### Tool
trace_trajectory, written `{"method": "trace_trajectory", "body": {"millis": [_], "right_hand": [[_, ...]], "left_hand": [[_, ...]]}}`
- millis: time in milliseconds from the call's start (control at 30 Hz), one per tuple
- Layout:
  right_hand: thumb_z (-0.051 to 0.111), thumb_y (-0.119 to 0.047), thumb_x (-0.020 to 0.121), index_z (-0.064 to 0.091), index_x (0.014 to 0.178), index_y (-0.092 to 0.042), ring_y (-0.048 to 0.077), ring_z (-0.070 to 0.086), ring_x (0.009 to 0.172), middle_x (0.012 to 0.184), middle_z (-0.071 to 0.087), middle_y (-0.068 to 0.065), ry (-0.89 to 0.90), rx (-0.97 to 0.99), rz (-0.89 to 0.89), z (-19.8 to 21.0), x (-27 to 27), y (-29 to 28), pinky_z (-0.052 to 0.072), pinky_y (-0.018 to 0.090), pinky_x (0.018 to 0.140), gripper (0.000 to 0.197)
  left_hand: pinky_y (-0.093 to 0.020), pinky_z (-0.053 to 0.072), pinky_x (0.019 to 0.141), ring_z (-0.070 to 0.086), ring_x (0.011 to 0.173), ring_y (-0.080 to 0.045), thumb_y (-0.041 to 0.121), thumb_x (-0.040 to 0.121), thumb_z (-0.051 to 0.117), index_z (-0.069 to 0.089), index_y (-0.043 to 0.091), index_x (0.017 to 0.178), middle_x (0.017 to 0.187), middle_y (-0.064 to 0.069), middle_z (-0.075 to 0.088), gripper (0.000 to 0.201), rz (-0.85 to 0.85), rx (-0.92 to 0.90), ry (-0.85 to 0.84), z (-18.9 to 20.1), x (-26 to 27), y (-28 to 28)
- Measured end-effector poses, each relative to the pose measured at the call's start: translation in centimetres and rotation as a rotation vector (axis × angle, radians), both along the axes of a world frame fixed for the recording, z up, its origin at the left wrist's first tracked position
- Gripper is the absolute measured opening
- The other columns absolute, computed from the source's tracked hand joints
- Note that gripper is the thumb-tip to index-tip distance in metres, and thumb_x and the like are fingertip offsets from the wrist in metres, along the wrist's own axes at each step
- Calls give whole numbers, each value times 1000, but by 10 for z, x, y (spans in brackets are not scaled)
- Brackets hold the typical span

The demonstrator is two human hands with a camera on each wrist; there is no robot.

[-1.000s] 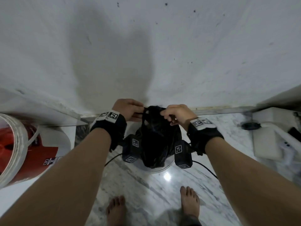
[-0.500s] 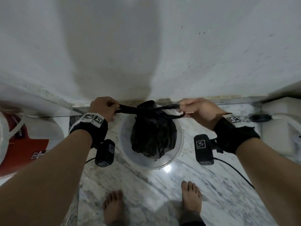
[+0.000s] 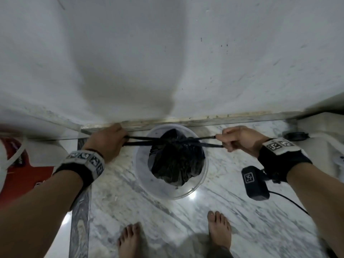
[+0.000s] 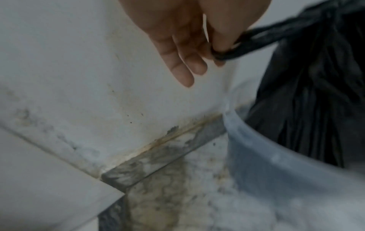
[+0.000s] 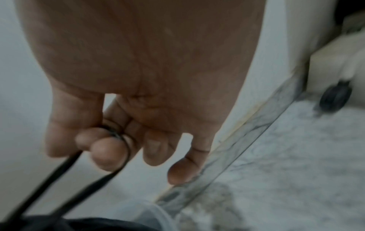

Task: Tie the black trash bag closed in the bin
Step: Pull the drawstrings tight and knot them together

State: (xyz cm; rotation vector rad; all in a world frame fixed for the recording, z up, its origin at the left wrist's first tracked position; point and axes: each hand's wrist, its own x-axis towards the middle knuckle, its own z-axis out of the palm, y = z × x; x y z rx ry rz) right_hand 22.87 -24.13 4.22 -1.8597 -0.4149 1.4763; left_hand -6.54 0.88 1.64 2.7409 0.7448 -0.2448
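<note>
You stand barefoot facing a white wall (image 3: 167,53), its base meeting a grey-veined marble floor (image 3: 167,216) along a stained skirting strip (image 4: 158,154). To your left a red-and-white container (image 3: 16,164) sits at the frame's edge; to your right a pale block (image 3: 320,131) with a black wheel-like part (image 3: 296,136) stands against the wall. Nothing lies between your hands and the bag.

The translucent round bin (image 3: 145,175) sits on the floor against the wall, just ahead of your feet (image 3: 219,229). Inside it the black trash bag (image 3: 175,164) is gathered at the top, its mouth drawn into a knot (image 3: 176,141) at the bin's far rim.

Two thin bag handles (image 3: 137,141) run taut from the knot, one to each side. Your left hand (image 3: 106,142) holds its loop hooked round the thumb, the other fingers (image 4: 183,62) extended. Your right hand (image 3: 240,139) pinches the other loop between thumb and curled fingers (image 5: 106,153), the little finger loosely out.
</note>
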Motion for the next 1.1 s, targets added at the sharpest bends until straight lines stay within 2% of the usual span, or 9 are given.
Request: {"method": "trace_trajectory", "body": {"millis": [100, 267, 367, 500, 567, 700, 833, 1000, 1100], "right_hand": [[71, -29, 77, 49, 49, -13, 21, 38, 54, 47, 40, 5, -49, -140, 31, -13, 0, -15, 37, 32, 63, 39], [66, -18, 82, 76, 77, -11, 13, 34, 43, 40, 32, -3, -23, -54, 1, -3, 4, -9, 38, 30, 64, 13], [55, -7, 84, 70, 57, -13, 20, 47, 61, 49, 41, 5, 104, 152, -215, 10, -1, 10, 42, 32, 79, 32], [51, -5, 82, 60, 67, -4, 20, 46, 51, 43, 36, 1, 344, 347, -562, 16, -9, 30, 54, 34, 74, 18], [51, -4, 79, 57, 72, -1, 15, 27, 39, 38, 26, -5, 350, 283, -536, 12, -10, 26, 41, 28, 49, 9], [58, -3, 73, 60, 60, 1, 18, 22, 36, 36, 23, 0, 261, 53, -318, -4, -21, 8, 33, 31, 51, 13], [73, -24, 77, 74, 67, -9, 17, 38, 41, 38, 37, 0, -19, -148, 214, 1, -31, 2, 44, 22, 53, 18], [70, -15, 76, 66, 62, -2, 15, 35, 40, 37, 39, -2, 110, -38, -13, -1, -13, -8, 53, 32, 71, 19], [68, -10, 80, 63, 64, 0, 14, 35, 39, 37, 39, -3, 101, -42, -34, -1, -8, -9, 55, 35, 76, 20]], "left_hand": [[-41, 50, 59, 64, 71, -32, 18, 88, 55, 66, 14, 88, 89, -6, 60, 12, -4, -79, 20, -4, -2, -16], [-35, 56, 82, 67, 98, -29, 8, 87, 52, 66, 3, 93, 101, -16, 71, 16, 936, -1303, -363, 14, 14, -12], [-34, 57, 72, 66, 68, -26, 12, 72, 50, 58, 8, 69, 62, -6, 61, 10, 1056, -1625, -589, 30, 30, -11], [-23, 27, 45, 30, 44, -13, 3, 76, 37, 42, 9, 67, 47, 1, 48, 13, 1101, -1540, -653, 28, 45, -16], [-23, 22, 41, 29, 36, -10, -3, 76, 32, 43, 6, 60, 41, -1, 46, 21, 1124, -1405, -626, 17, 35, -12], [-32, 19, 48, 36, 29, -17, 13, 58, 52, 56, 10, 37, 32, 0, 35, 21, 932, -1253, -346, -4, 7, -4], [-29, 34, 50, 43, 43, -18, 19, 69, 76, 73, 5, 62, 45, -8, 48, 16, 666, -1069, -96, -2, -5, -10], [-29, 54, 64, 64, 58, -17, 57, 32, 86, 74, 10, 64, 58, -9, 62, 58, 797, -1187, -158, -6, -25, -6], [-26, 59, 61, 68, 61, -16, 44, 48, 85, 74, 10, 61, 58, -6, 61, 38, 839, -1249, -168, -8, -24, -10]]}}
